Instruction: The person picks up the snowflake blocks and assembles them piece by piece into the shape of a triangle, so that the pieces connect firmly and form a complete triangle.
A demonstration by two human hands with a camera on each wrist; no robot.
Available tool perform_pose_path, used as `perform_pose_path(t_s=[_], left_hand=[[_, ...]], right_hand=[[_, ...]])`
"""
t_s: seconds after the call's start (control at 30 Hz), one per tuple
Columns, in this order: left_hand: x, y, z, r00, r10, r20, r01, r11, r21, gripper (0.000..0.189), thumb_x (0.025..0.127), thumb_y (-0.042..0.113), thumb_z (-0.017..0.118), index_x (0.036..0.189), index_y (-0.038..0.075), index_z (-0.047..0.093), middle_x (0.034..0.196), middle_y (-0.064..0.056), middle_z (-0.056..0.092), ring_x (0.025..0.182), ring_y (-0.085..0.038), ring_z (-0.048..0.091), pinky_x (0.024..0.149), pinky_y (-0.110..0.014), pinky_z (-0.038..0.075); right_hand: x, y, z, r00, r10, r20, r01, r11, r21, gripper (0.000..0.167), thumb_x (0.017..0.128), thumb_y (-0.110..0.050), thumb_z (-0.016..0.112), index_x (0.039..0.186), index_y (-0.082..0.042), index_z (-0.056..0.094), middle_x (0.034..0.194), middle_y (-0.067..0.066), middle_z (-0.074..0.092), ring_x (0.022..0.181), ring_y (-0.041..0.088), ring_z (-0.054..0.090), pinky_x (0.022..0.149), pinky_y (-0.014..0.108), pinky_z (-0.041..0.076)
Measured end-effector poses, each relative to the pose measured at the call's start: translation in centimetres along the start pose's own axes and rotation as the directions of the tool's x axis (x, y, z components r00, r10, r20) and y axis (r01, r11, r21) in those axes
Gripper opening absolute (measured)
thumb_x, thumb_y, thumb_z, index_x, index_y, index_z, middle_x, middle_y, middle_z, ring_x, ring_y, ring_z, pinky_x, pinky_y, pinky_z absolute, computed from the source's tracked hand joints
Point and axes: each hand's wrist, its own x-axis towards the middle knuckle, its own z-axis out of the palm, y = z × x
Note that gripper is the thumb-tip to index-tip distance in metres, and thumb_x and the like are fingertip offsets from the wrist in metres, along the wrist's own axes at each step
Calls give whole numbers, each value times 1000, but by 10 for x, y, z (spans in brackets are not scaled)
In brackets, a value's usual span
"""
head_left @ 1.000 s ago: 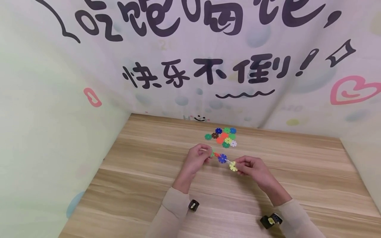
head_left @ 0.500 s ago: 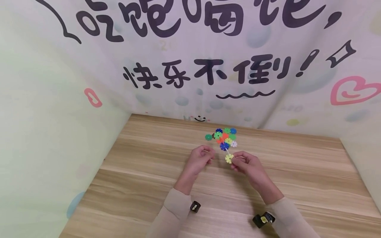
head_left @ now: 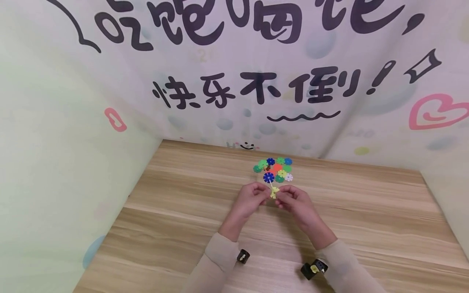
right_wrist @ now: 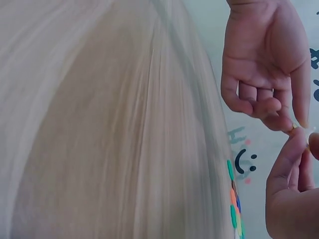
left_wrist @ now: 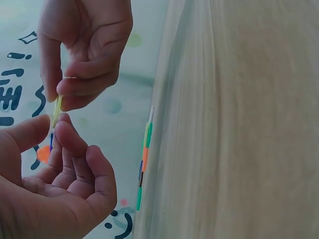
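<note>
A yellow notched snowflake building disc [head_left: 274, 193] is pinched between my two hands in the head view. My left hand [head_left: 253, 198] holds its left edge between thumb and fingers, and my right hand [head_left: 296, 202] pinches its right edge. A chain leads away from the yellow disc: a white disc [head_left: 271, 184] seen edge-on, then a dark blue disc [head_left: 268, 177], an orange one partly hidden, and a light green disc [head_left: 263, 164] at the far end. In the left wrist view the yellow disc [left_wrist: 58, 107] stands edge-on between both hands' fingertips.
Behind the chain, loose discs lie on the wood-grain table [head_left: 176, 195]: orange [head_left: 278, 167], white [head_left: 288, 177], blue [head_left: 288, 161], dark green [head_left: 279, 178] and several others. A printed curtain wall [head_left: 220, 134] rises at the table's back edge. Black wrist cameras [head_left: 314, 269] sit at both sleeves.
My left hand let go of the green end of the chain and moved right to the yellow disc. My right hand moved left with the chain, which now points away over the loose discs.
</note>
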Motion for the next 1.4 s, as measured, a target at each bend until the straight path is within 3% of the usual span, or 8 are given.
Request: perform_pose_path(t_s=[0.17, 0.37, 0.57, 0.73, 0.97, 1.2, 1.4], left_hand=[[0, -2, 1, 1000, -2, -5, 2, 999, 40, 16, 90, 10, 74, 100, 0, 68, 89, -6, 68, 88, -38, 66, 81, -50, 56], [2, -3, 1, 1000, 4, -21, -4, 1000, 18, 15, 91, 8, 72, 101, -1, 67, 89, -8, 68, 77, -22, 64, 81, -49, 56], [2, -3, 0, 999, 2, -47, -2, 1000, 7, 13, 92, 9, 71, 101, 0, 68, 88, -7, 68, 75, -16, 63, 79, -43, 57], [3, -3, -1, 998, -8, -58, 9, 1000, 7, 12, 92, 10, 71, 100, 2, 68, 87, -6, 68, 73, -16, 63, 79, -47, 56], [3, -2, -3, 996, -7, -85, 7, 1000, -9, 12, 92, 9, 71, 101, 1, 68, 88, -7, 68, 88, -37, 66, 82, -49, 56], [3, -1, -6, 996, -18, -93, 16, 1000, -26, 13, 94, 10, 69, 103, 2, 67, 90, -7, 67, 89, -37, 65, 85, -52, 54], [4, 0, -8, 990, -17, -138, 16, 1000, -13, 13, 92, 10, 71, 102, 2, 67, 87, -7, 66, 84, -35, 65, 79, -48, 55]], right_hand=[[1, 1, 7, 1000, 8, -22, -7, 999, 45, 10, 99, -7, 61, 107, 0, 59, 90, 3, 68, 81, 13, 65, 76, 24, 56], [3, 4, 16, 999, 25, -38, -19, 987, 161, 7, 100, -2, 57, 107, 1, 57, 94, 5, 65, 82, 12, 64, 80, 24, 55], [3, 6, 20, 999, 38, -30, -32, 985, 169, 8, 100, -3, 57, 107, 1, 56, 96, 7, 64, 84, 14, 64, 81, 24, 55], [3, 6, 19, 999, 36, -19, -33, 992, 121, 9, 100, -5, 58, 107, 1, 56, 94, 6, 64, 83, 14, 64, 80, 24, 55], [4, 6, 19, 999, 33, -8, -33, 997, 70, 9, 100, -7, 61, 105, 0, 57, 92, 8, 66, 79, 13, 63, 74, 22, 55], [6, 5, 15, 999, 27, 17, -26, 999, -25, 15, 101, -12, 60, 108, 2, 58, 96, 12, 65, 80, 14, 63, 73, 24, 55], [15, 5, 3, 999, 2, -42, -7, 993, -121, 23, 103, -15, 56, 115, 5, 55, 104, 17, 62, 80, 15, 61, 72, 25, 55]])
